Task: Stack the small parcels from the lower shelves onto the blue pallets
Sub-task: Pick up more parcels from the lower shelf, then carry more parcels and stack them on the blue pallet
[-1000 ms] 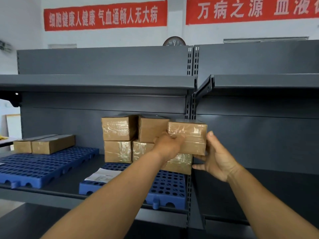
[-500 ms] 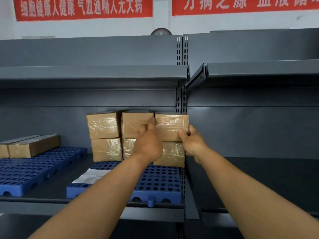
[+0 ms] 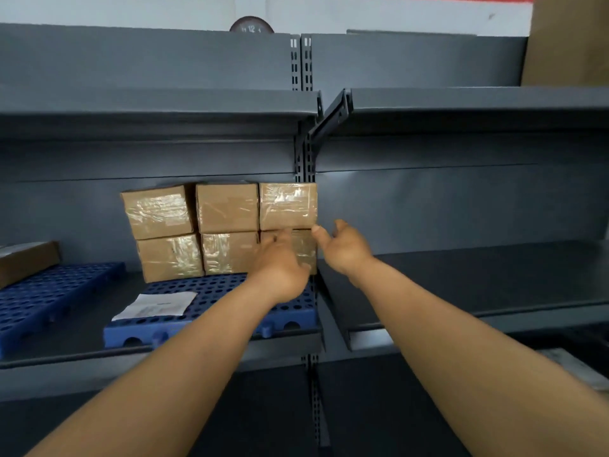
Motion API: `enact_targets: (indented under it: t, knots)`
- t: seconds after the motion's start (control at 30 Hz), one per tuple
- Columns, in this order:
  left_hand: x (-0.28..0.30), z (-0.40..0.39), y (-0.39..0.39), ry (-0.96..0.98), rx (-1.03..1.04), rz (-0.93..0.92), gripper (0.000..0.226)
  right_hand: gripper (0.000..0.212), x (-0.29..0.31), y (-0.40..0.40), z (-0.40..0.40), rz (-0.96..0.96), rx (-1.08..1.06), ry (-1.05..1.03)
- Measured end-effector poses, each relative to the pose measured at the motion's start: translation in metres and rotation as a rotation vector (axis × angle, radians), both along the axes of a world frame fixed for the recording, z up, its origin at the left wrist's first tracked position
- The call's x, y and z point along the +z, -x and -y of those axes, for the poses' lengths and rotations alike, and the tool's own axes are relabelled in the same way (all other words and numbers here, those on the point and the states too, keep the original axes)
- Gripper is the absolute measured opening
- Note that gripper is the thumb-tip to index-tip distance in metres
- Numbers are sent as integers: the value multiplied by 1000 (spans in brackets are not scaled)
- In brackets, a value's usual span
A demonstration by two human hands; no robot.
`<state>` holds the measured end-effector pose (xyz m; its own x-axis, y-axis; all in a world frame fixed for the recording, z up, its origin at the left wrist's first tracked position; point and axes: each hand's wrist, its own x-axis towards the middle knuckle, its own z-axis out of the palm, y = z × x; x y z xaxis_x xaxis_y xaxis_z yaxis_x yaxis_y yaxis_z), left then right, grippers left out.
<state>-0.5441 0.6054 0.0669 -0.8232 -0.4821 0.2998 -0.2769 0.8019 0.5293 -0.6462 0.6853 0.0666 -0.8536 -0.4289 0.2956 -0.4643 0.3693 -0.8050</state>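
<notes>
Six small parcels (image 3: pixel 227 230) stand in two rows of three at the back of a blue pallet (image 3: pixel 217 300), which lies on a dark grey shelf (image 3: pixel 82 341). Each parcel is brown card wrapped in clear tape, and the stack reaches almost to the slotted upright (image 3: pixel 308 153) that divides the two shelf bays. The top right parcel (image 3: pixel 288 206) sits squarely on the one beneath it, its right edge in line with the upright.

The left hand (image 3: pixel 280 268) is stretched forward in front of the lower right parcel (image 3: pixel 304 249) and covers much of its face. Its fingers (image 3: pixel 275 239) lie loosely spread and grasp nothing; whether they touch the card cannot be told from this view. The right hand (image 3: pixel 342 247) hovers just beside the right edge of the stack, its fingers released and gently curved — the thumb tip is close to the lower right corner of the top right parcel, though contact cannot be made out.

A white paper slip (image 3: pixel 156 305) lies on the front left part of the same pallet. Further left, a second blue pallet (image 3: pixel 56 291) carries a flat brown box (image 3: pixel 28 260) at the picture's edge. The right-hand shelf (image 3: pixel 478 278) is bare dark metal — above both bays runs an upper shelf (image 3: pixel 158 107), and the top of a round clock (image 3: pixel 251 25) shows over the back panel.
</notes>
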Motion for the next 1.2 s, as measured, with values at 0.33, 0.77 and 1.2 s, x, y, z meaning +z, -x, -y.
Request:
enact_targets:
  t: [0.33,0.77,1.2]
  knots:
    - [-56,-113,-2,-8,-351,17,70,64,-57,-42,-140,-31,-278,-37]
    - [-153,-266,61,-54,-525,287,74,68,-149,-6,-328,163,-388,-362]
    - [-235,-379,136,-273,-379,466,77,79,-226,89,-461,369,-317,-422]
